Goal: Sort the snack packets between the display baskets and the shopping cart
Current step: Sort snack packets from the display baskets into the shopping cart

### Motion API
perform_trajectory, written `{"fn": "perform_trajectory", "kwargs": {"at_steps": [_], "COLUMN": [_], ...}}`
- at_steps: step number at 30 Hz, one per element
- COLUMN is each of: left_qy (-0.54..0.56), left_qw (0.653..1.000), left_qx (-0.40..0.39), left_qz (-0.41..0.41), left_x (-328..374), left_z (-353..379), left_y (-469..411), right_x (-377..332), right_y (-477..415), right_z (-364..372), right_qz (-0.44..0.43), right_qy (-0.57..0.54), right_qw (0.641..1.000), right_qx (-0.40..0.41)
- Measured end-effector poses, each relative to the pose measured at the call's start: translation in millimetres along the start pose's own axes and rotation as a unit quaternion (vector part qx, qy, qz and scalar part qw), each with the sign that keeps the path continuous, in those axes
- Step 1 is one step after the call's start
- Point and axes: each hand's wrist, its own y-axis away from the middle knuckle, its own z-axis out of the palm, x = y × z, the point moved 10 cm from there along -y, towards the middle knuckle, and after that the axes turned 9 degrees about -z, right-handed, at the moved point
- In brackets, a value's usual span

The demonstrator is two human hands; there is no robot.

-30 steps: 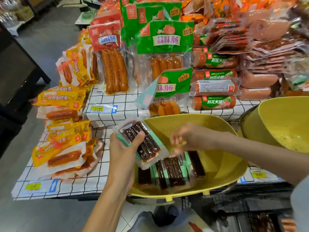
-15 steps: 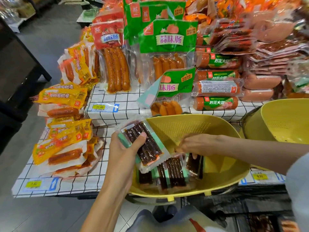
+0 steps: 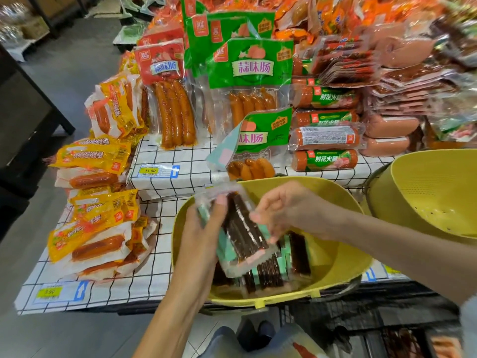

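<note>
My left hand is closed round a stack of dark snack packets, thumb across the top one, held just above the near yellow basket. My right hand is at the stack's upper edge, fingers bent loosely; I can't tell whether it pinches anything. The film is slick (and the stack looks fanned), so a packet could slide out into the basket, onto those still lying there.

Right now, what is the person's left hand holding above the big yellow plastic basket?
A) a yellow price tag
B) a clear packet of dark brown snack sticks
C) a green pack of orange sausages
B: the left hand grips a clear packet of dark brown snack sticks over the yellow plastic basket.
</note>
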Motion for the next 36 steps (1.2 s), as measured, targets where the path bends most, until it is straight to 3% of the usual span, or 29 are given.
{"fn": "perform_trajectory", "kwargs": {"at_steps": [2,4,5,6,8,9,12,14,17,23,26,28,30,31,34,36], "left_qy": [-0.047,-0.043,-0.034,-0.025,-0.017,-0.013,-0.002,0.003,0.005,-0.008,-0.030,-0.047,-0.066,-0.077,-0.113,-0.148], "left_qw": [0.999,0.998,0.998,0.998,0.999,0.999,0.998,0.998,0.998,0.997,0.996,0.996,0.997,0.996,0.992,0.986], "left_qx": [0.017,0.040,0.048,0.052,0.048,0.047,0.050,0.052,0.055,0.066,0.079,0.074,0.041,0.021,-0.025,-0.043], "left_qz": [0.014,0.001,-0.007,-0.013,-0.016,-0.017,-0.025,-0.029,-0.031,-0.024,0.002,0.017,0.026,0.029,0.051,0.059], "left_x": [2.5,-1.0,-3.2,-4.5,-4.3,-3.9,-5.1,-5.6,-6.7,-4.7,1.9,5.7,7.0,7.6,12.5,14.8], "left_z": [1.6,-5.9,-10.5,-14.3,-16.8,-17.5,-20.2,-21.1,-22.0,-30.3,-35.0,-34.0,-23.9,-16.4,3.1,10.2], "left_y": [-0.5,-2.8,-4.5,-5.5,-6.1,-6.1,-6.1,-6.6,-6.8,-8.8,-8.6,-8.4,-8.8,-8.3,-4.7,-3.5], "right_x": [5.8,20.7,37.9,62.5,111.2,122.7,131.8,131.7,118.2,60.7,14.6,-6.4,-5.8,-0.1,18.5,17.0], "right_y": [-4.0,-5.7,-4.1,0.8,15.4,19.1,12.8,7.7,0.8,-2.0,10.1,19.4,23.2,23.3,27.2,29.3], "right_z": [0.6,-3.2,-3.6,-4.4,-9.3,-6.8,5.7,7.7,3.4,-27.6,-47.3,-54.7,-43.7,-32.5,1.0,8.4], "right_qz": [-0.003,-0.013,-0.002,0.030,0.106,0.116,0.041,0.003,-0.025,-0.032,-0.076,-0.076,-0.034,-0.012,0.048,0.043], "right_qy": [0.063,0.227,0.350,0.464,0.579,0.594,0.656,0.682,0.654,0.493,0.297,0.076,-0.132,-0.175,-0.155,-0.102], "right_qw": [0.998,0.970,0.926,0.859,0.736,0.704,0.636,0.613,0.657,0.847,0.949,0.994,0.990,0.983,0.982,0.987], "right_qx": [-0.013,-0.081,-0.142,-0.213,-0.335,-0.371,-0.404,-0.398,-0.375,-0.198,-0.073,-0.001,0.039,0.052,0.096,0.117]}}
